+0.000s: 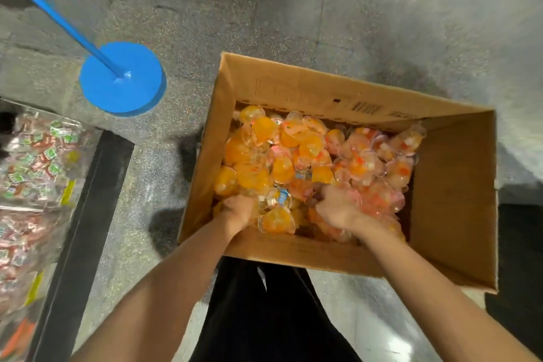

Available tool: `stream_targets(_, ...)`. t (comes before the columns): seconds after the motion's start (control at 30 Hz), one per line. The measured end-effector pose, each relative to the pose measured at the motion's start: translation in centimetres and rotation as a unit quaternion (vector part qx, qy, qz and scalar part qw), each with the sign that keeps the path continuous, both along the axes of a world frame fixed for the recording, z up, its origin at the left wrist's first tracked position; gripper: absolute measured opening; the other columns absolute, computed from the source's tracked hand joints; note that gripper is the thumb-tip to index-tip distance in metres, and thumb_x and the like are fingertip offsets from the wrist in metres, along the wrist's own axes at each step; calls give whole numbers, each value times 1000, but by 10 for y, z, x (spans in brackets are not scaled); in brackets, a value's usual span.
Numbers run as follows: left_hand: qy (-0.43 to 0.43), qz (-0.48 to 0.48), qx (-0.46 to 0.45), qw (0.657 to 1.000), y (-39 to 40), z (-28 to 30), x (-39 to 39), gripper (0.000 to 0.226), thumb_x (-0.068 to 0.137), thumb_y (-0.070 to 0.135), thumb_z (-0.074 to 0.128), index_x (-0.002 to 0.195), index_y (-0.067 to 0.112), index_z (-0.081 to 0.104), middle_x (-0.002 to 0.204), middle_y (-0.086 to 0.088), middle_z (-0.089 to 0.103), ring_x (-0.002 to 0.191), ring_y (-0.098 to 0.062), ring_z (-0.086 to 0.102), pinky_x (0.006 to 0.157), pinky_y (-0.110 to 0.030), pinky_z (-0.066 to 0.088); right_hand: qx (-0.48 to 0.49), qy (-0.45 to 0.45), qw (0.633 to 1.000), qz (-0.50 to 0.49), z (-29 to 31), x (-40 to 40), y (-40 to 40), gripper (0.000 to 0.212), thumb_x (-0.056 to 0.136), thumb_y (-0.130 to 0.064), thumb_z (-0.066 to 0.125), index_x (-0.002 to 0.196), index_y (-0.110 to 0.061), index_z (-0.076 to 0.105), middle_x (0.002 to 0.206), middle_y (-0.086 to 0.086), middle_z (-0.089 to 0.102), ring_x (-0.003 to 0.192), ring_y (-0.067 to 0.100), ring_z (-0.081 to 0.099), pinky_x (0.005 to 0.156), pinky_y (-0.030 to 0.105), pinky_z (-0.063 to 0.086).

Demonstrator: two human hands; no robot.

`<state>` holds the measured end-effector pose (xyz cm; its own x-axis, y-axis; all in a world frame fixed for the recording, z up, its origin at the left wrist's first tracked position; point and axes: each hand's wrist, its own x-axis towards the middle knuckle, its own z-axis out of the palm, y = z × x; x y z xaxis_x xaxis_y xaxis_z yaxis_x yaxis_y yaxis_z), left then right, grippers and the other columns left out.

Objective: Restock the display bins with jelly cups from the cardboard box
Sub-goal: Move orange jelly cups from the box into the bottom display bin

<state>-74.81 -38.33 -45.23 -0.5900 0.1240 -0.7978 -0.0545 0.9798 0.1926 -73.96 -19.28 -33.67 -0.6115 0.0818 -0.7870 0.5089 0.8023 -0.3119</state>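
Observation:
An open cardboard box stands on the floor below me, filled with several clear jelly cups, orange ones on the left and pinkish ones on the right. Both my hands are down in the near end of the pile. My left hand is dug in among orange cups, fingers curled around some of them. My right hand is buried in the pink cups, its fingertips hidden and curled into them. A display bin with clear walls sits at the left edge, holding small wrapped sweets.
A blue round stand base with a blue pole rises from the concrete floor left of the box. A black frame edges the display bin. My dark trousers are right behind the box's near wall.

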Motion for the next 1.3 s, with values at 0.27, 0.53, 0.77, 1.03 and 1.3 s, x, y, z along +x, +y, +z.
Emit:
stream_targets(0.27,14,126,108,986,-10,26,-22,44,99,22,48,142,21,43,141,-12,49,125,-28,50,99,-28,39,-119,-42,958,-259,-13,0,-9,14,98,-11,47,111,-13,52,93,10,60,83,24,59,65,35,52)
stream_targets(0.53,-67,240,403,881,21,80,-10,46,94,12,56,138,16,42,126,0,52,108,-14,55,71,-6,49,-296,-117,824,-470,3,1,-25,45,87,-59,53,112,-22,58,101,10,69,85,23,68,65,32,60)
stream_targets(0.77,-104,471,363,797,44,35,-1,37,99,47,37,130,26,38,112,-15,62,95,-31,67,83,-42,56,-306,-53,666,-679,-4,15,0,40,83,-38,68,111,-11,57,97,11,63,85,22,63,59,30,59)
stream_targets(1.03,-35,-149,1,988,57,-27,14,75,86,56,58,141,11,38,149,-12,35,139,-30,29,110,-36,28,-367,-55,466,-803,-39,57,32,53,95,-47,47,128,-5,48,115,18,58,92,28,60,56,38,59)
stream_targets(1.3,2,-184,-3,983,54,-18,11,65,85,60,56,118,4,57,119,-10,62,110,-26,59,86,-32,48,-425,45,420,-800,-18,81,51,45,91,-31,60,128,-8,52,122,18,58,110,31,59,80,46,55)
